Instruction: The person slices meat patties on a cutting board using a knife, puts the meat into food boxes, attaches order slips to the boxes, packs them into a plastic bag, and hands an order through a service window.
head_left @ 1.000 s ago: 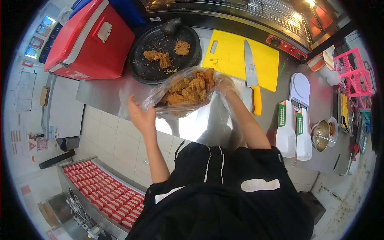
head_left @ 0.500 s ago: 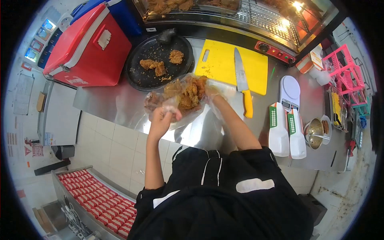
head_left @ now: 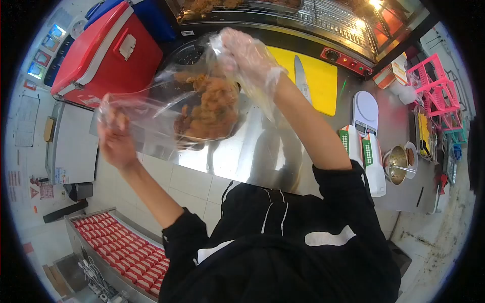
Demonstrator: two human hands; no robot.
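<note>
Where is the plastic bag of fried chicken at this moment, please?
In the head view, the plastic bag is left of centre, held between the left hand and the gloved right hand, with the red cooler to its upper left.

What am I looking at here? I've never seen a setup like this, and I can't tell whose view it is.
There is no machine: each grip is a person's own hand. The picture comes from a camera worn on the head, looking forward and down. The left grip and the right grip, which wears a clear glove, hold a clear plastic bag with browned fried pieces inside. On the metal counter beyond and to the right lie a yellow cutting board with a knife, then a white scale. A red cooler stands at the left.
</note>
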